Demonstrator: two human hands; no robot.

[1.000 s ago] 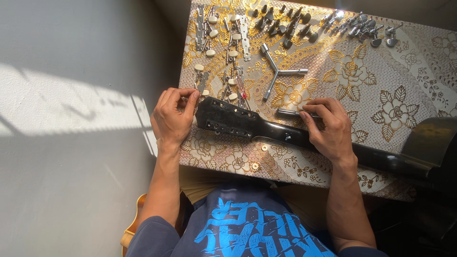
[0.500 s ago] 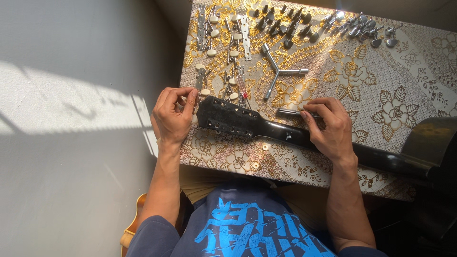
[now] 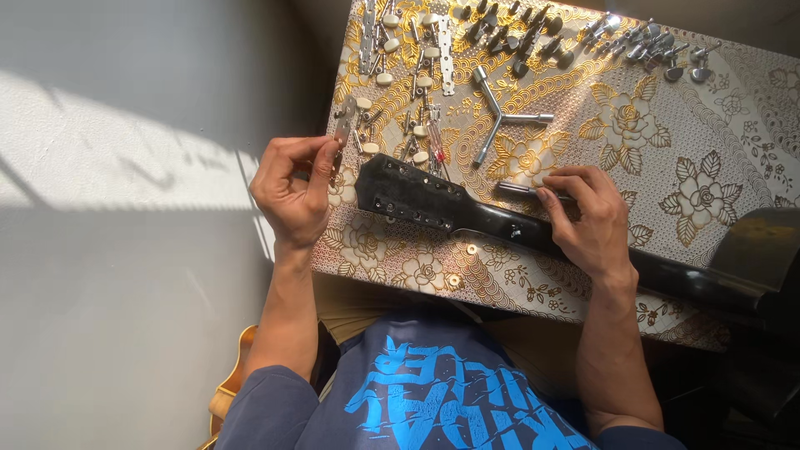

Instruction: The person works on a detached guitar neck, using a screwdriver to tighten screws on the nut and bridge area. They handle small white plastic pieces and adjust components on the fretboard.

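A small metal tuner plate (image 3: 343, 125) is pinched between the thumb and fingers of the left hand (image 3: 293, 193), just beside the black guitar headstock (image 3: 410, 197). The right hand (image 3: 588, 218) is laid on the guitar neck (image 3: 508, 232), its fingertips closed narrowly on a slim metal tool (image 3: 521, 190). A three-armed wrench (image 3: 500, 118) is seen beyond the fingers.

Three-armed socket wrench (image 3: 500, 119), perhaps spare tuning pegs (image 3: 517, 33), on floral tablecloth (image 3: 708, 125).
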